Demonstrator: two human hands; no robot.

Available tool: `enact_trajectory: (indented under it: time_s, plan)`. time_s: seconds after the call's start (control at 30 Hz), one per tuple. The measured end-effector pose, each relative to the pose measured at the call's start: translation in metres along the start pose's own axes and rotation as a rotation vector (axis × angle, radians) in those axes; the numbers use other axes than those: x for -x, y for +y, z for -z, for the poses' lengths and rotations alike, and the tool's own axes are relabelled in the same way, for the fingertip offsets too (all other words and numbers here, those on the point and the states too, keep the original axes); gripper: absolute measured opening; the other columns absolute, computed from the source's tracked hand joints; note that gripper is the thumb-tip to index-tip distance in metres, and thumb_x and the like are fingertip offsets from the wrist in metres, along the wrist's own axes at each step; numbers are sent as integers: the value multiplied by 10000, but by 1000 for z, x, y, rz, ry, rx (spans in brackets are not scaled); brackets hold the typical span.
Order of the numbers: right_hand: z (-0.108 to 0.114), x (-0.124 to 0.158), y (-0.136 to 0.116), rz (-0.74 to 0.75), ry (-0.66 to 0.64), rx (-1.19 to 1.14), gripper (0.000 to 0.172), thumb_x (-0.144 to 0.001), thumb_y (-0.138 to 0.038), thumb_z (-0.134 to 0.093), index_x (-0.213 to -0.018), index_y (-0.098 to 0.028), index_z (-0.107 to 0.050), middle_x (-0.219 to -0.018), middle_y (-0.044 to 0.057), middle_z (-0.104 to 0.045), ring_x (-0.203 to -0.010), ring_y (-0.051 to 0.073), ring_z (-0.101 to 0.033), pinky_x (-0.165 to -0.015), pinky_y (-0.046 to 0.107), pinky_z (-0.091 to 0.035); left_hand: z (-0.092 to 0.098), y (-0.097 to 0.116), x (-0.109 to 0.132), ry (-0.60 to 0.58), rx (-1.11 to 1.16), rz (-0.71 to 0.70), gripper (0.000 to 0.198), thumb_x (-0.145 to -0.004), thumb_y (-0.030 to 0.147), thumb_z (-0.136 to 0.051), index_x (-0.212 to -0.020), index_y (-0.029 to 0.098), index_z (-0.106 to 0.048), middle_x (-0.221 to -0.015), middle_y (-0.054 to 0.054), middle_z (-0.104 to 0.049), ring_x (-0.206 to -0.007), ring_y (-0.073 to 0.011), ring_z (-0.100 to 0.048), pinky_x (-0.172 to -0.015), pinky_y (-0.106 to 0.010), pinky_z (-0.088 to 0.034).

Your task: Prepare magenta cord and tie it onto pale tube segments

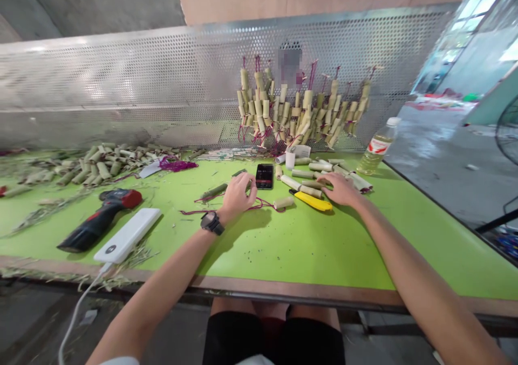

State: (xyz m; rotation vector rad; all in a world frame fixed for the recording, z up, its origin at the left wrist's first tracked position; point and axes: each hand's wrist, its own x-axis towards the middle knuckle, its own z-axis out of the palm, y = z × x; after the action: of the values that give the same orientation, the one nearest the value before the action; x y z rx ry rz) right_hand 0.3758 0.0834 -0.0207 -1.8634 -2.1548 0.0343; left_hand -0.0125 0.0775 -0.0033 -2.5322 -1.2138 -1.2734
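Beyond the phone (264, 174) hang strung bamboo bunches (306, 117), seemingly finished, while to its right the right hand (340, 188) lies spread by loose tubes (303, 174), apparently unstrung, and at its left curls the left hand (238, 192), its grip unclear from here.

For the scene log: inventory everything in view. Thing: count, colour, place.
Table: 1, green, across view
Perforated panel: 1, grey, behind table
Hanging tube strands: many, pale green, against panel
Tube pile: many, pale green, rear left
Loose tubes: several, pale green, around right hand
Cord bundle: 1, purple, rear left
Phone: 1, black, centre
Cutter-like tool: 1, yellow, front of loose tubes
Bottle: 1, clear, rear right
Drill: 1, black-red, left
Power bank: 1, white, beside drill
Fan: 1, dark, right edge
Watch: 1, black, left wrist
Left hand: 1, bare, beside phone
Right hand: 1, bare, at loose tubes
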Motion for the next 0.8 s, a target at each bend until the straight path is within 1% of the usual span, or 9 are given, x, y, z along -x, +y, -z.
enact_trajectory:
  time_s: [0.13,0.23,0.3,0.33,0.43,0.5,0.63,0.7,0.8]
  plan:
    - [5,1,12,25,97,-82,340,-959,-294,-482,-1114,-278,-785,-1465,89,-645,-1396,369,-539,-1148,653,-414,0,0,0,-10,2,2,78,-910,150,-496,-909,216,-538,-856,-53,-664,-767,-203,-594,-696,-342,-467]
    - [7,2,14,-57,150,-71,397,-961,-284,-486,-1261,-245,-743,-1428,129,-677,-1323,388,-592,-1094,633,-461,0,0,0,-18,5,11,75,-917,159,-497,-910,215,-545,-858,-55,-666,-767,-203,-595,-692,-343,-470]
    - [8,3,12,-118,128,-28,457,-949,-284,-514,-1366,-240,-695,-1435,146,-672,-1308,416,-595,-1058,646,-475,-1,-1,-1,-22,8,13,63,-916,166,-510,-921,212,-554,-866,-55,-668,-767,-201,-594,-694,-342,-470]
    - [9,3,11,-129,113,-12,453,-949,-296,-525,-1364,-244,-699,-1433,147,-672,-1305,423,-593,-1050,655,-474,-1,-1,-1,-22,12,12,61,-915,166,-514,-924,210,-556,-870,-56,-669,-768,-200,-593,-698,-342,-471]
    - [10,4,6,-126,95,6,385,-976,-383,-527,-1251,-248,-759,-1358,150,-703,-1253,424,-610,-1034,687,-468,-2,-2,-1,-22,23,5,62,-913,160,-510,-913,206,-551,-869,-57,-667,-768,-201,-591,-708,-345,-472]
    - [11,4,5,-138,93,19,393,-994,-431,-504,-1199,-239,-778,-1307,165,-712,-1227,425,-612,-1015,704,-471,-2,-2,-1,-27,20,9,64,-913,160,-504,-903,207,-546,-859,-55,-662,-769,-203,-593,-715,-349,-474]
    - [9,2,6,-166,83,49,419,-1011,-460,-466,-1121,-220,-791,-1311,181,-682,-1250,421,-587,-1014,707,-474,-1,-2,-2,-32,5,22,66,-915,163,-503,-911,209,-549,-860,-54,-665,-783,-207,-606,-718,-346,-475]
    - [7,1,9,-177,85,41,390,-991,-457,-496,-1076,-209,-785,-1304,186,-674,-1243,417,-587,-1010,697,-485,-1,-2,-1,-22,3,17,67,-911,160,-509,-914,209,-554,-872,-57,-673,-791,-210,-614,-718,-345,-474]
    - [5,1,12,-170,104,24,262,-892,-375,-607,-1043,-220,-755,-1286,178,-678,-1211,407,-599,-1004,687,-495,-1,-2,-1,-17,-3,16,67,-907,159,-521,-919,211,-561,-878,-56,-679,-785,-208,-618,-717,-341,-475]
